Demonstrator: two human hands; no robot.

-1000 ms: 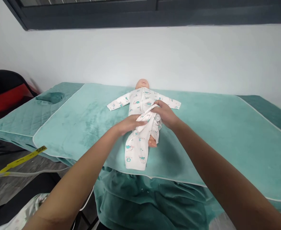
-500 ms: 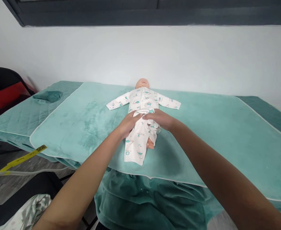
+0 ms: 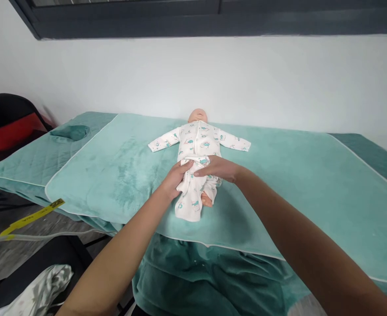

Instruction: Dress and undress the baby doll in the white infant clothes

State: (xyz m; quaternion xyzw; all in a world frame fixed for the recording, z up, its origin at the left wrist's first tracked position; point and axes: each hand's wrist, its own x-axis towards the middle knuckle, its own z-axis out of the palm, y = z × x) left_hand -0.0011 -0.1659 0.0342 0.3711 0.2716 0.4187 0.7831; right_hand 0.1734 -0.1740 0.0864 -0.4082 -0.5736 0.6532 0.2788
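Observation:
A baby doll [image 3: 197, 115] lies on its back on the green bed, head toward the wall, arms spread out. It wears a white printed long-sleeved top [image 3: 196, 139]. White printed baby trousers [image 3: 189, 206] cover its lower body; one leg lies flat toward the bed's front edge, and a bare foot [image 3: 206, 200] shows at the other leg's cuff. My left hand [image 3: 176, 175] is closed on the trousers at one side, thumb on top. From the other side my right hand [image 3: 218, 168] grips the bunched cloth below the waistband. The doll's other foot is hidden.
The bed's green velvet cover [image 3: 279, 175] spreads around the doll, with a face hole [image 3: 70, 131] at the left. A black chair [image 3: 12, 123] stands far left. Patterned cloth [image 3: 45, 287] lies on a black seat at lower left, near a yellow tag [image 3: 31, 217] on a pale cord.
Both hands have shifted slightly toward the bed's front edge along the trousers. The left side of the trousers is more bunched, and its leg end has drawn up a little.

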